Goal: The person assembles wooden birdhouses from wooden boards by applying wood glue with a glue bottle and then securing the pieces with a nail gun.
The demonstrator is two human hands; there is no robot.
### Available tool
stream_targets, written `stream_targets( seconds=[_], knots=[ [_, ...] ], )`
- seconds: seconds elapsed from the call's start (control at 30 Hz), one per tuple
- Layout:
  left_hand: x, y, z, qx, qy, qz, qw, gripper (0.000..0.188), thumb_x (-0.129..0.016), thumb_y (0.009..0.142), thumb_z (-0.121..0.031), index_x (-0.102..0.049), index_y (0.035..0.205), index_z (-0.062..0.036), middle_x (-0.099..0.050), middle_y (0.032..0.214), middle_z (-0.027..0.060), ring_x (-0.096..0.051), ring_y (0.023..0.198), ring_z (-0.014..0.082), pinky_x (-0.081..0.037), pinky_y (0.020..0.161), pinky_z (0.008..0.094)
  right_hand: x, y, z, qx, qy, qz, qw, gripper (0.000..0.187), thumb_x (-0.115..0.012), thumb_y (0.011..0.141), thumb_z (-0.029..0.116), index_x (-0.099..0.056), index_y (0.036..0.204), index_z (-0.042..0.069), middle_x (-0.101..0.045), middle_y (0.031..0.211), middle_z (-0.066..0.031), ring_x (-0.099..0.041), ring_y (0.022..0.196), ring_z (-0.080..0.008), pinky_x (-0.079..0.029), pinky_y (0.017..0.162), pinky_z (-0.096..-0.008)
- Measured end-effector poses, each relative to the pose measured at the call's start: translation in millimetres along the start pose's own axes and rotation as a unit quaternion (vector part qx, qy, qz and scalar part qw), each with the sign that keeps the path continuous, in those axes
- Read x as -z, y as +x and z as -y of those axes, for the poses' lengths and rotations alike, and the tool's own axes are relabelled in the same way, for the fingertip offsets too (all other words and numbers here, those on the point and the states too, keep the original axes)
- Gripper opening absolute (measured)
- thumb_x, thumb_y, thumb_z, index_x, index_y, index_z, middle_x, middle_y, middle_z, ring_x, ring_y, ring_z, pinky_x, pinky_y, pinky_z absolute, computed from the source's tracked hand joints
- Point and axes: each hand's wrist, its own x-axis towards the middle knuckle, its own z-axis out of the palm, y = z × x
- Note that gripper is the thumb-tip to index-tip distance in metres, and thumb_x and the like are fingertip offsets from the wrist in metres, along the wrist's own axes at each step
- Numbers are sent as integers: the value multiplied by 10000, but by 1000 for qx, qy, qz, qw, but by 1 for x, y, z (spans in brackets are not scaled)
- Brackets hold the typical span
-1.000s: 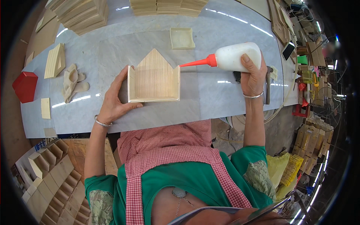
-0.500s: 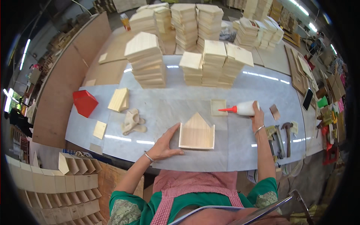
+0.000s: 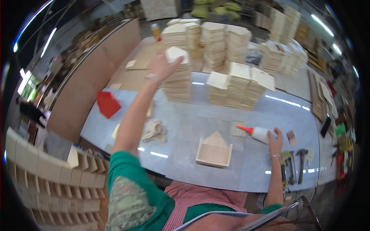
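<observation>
My left hand (image 3: pixel 165 66), a little blurred, reaches far forward over a tall stack of house-shaped wooden panels (image 3: pixel 177 82). Its thumb is spread across the top panel, with the fingers at the panel's left side. At the right, my right hand (image 3: pixel 275 143) is by the base of a white glue bottle (image 3: pixel 260 134) with a red nozzle, fingers apart. The bottle lies on its side, its nozzle over a small square wooden tray (image 3: pixel 237 129). Between my arms sits a wooden piece (image 3: pixel 214 150) with a pointed back panel and low side strips.
Further panel stacks (image 3: pixel 239 84) stand behind. A red house-shaped piece (image 3: pixel 108 104) and a crumpled cloth glove (image 3: pixel 155 131) lie leftward. A hammer (image 3: pixel 301 165) and sandpaper piece (image 3: pixel 291 138) lie at right. Wooden boxes (image 3: pixel 73 177) are stacked lower left.
My left hand has left the wooden piece's side and moved forward to the tall panel stack. My right hand has loosened from the glue bottle. The whole view has shifted.
</observation>
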Motion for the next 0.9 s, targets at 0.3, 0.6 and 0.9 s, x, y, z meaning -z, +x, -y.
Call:
stream_targets(
  seconds=[0.3, 0.6, 0.9],
  knots=[
    [-25, 40, -10, 73, 129, 35, 988, 934, -565, 643, -722, -469, 1269, -37, -515, 1248, 149, -540, 1122, 278, -461, 878, 466, 43, -14, -16, 5, 179, -34, 983, 212, -567, 908, 217, -544, 886, 8, -530, 820, -40, -486, 794, -137, -404, 768, -266],
    [-23, 32, -21, 94, 115, 45, 988, 980, -585, 616, -729, -440, 1302, -44, -443, 1304, 149, -483, 1182, 321, -436, 903, 484, 29, -35, 18, 31, 256, 10, 966, 117, -421, 919, 106, -424, 826, 34, -399, 741, -13, -378, 697, -107, -346, 667, -232],
    [-22, 26, -20, 90, 106, 44, 989, 918, -641, 588, -622, -463, 1265, -27, -424, 1299, 166, -512, 1137, 357, -437, 889, 492, 25, -49, 51, 43, 304, 79, 948, 109, -441, 898, 69, -443, 795, 33, -394, 743, -5, -363, 689, -102, -325, 641, -224]
  ],
)
